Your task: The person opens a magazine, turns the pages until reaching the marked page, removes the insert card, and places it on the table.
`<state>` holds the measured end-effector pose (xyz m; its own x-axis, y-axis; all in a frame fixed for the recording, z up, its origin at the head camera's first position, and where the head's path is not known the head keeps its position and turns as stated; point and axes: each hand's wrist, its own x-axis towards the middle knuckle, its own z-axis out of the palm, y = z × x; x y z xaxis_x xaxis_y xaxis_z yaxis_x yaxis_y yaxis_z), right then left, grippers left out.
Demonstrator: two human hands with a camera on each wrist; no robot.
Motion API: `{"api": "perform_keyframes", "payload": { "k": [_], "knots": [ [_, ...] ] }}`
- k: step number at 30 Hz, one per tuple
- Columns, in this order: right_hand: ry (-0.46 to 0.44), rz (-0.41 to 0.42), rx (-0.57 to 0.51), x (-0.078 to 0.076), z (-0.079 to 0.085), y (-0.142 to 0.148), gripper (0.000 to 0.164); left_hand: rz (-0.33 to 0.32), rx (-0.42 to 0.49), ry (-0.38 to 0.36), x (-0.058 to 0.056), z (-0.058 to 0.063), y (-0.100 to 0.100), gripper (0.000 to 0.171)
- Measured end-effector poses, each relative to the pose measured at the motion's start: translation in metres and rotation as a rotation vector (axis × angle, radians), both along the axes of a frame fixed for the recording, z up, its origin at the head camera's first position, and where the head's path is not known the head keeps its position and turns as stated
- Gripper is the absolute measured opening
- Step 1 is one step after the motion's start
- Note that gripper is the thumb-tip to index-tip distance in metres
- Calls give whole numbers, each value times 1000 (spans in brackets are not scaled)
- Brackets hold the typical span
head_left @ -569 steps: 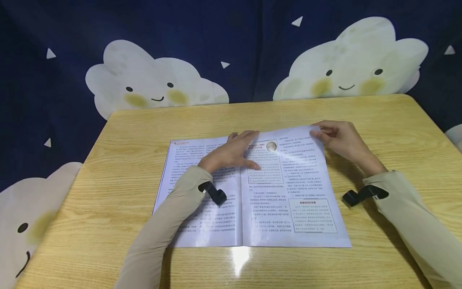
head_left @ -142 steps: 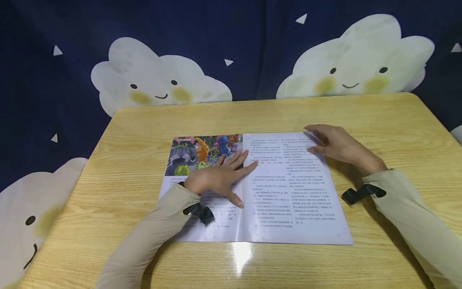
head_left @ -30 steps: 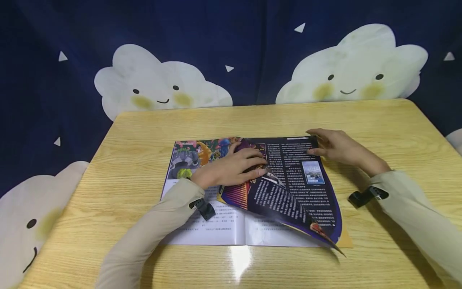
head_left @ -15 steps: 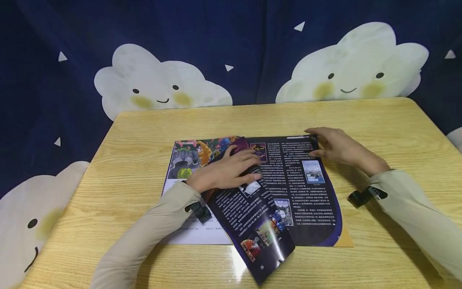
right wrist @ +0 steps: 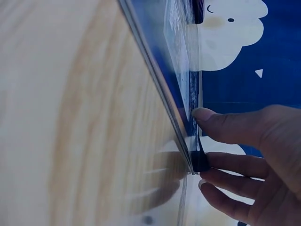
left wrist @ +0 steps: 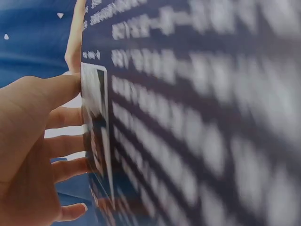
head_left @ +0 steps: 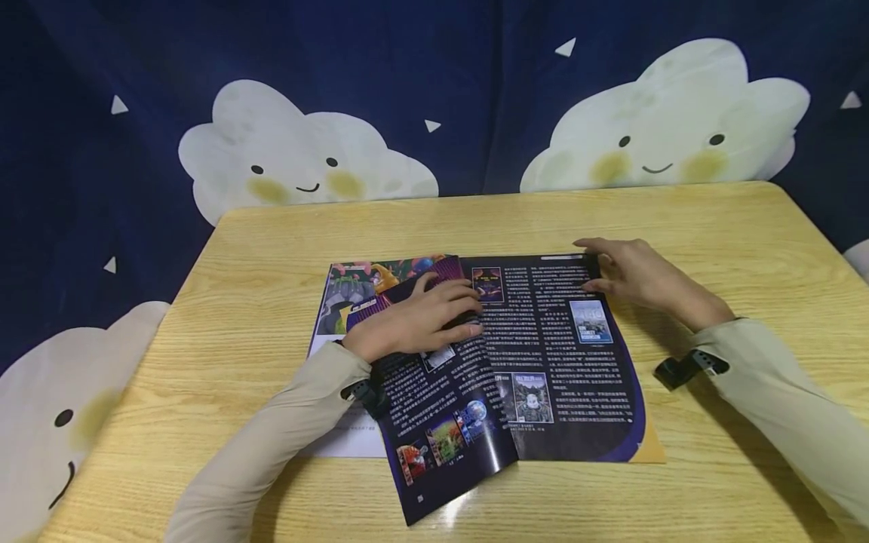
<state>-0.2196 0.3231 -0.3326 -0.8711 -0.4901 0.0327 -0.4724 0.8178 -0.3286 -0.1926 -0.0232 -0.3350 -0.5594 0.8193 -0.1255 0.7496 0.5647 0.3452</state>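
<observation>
An open magazine (head_left: 563,407) lies on the table. One dark leaf (head_left: 448,452) with white print and small pictures is folded over to the left at a slant, its bottom corner jutting past the magazine's front edge. My left hand (head_left: 424,320) rests on this leaf near the spine, fingers extended; in the left wrist view the fingers of that hand (left wrist: 28,122) touch the printed surface. At the top right corner, my right hand (head_left: 645,275) pinches a dark page between thumb and fingers. The right wrist view shows the corner slightly curled by the right hand (right wrist: 254,160).
The light wooden table (head_left: 733,241) extends around the magazine, its far edge against a dark blue curtain (head_left: 475,90) with smiling white clouds. A colourful illustrated page (head_left: 346,290) shows under the turned leaf at left. A black wrist camera (head_left: 672,372) sits by the right cuff.
The dark leaf has swung from the right side across to the left, flattening over the illustrated page. My left hand has shifted slightly left with it; my right hand stays at the corner.
</observation>
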Motion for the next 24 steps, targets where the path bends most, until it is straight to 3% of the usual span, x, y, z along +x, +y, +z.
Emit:
{"api": "perform_keyframes", "payload": {
  "k": [8, 16, 24],
  "knots": [
    [30, 3, -20, -2, -3, 1, 67, 17, -11, -8, 0, 1, -6, 41],
    [-56, -17, -8, -3, -2, 2, 66, 34, -15, 31, 0, -1, -10, 40],
    [-86, -45, 23, -4, -2, 2, 68, 61, -17, -43, 0, -2, -14, 54]
  ]
}}
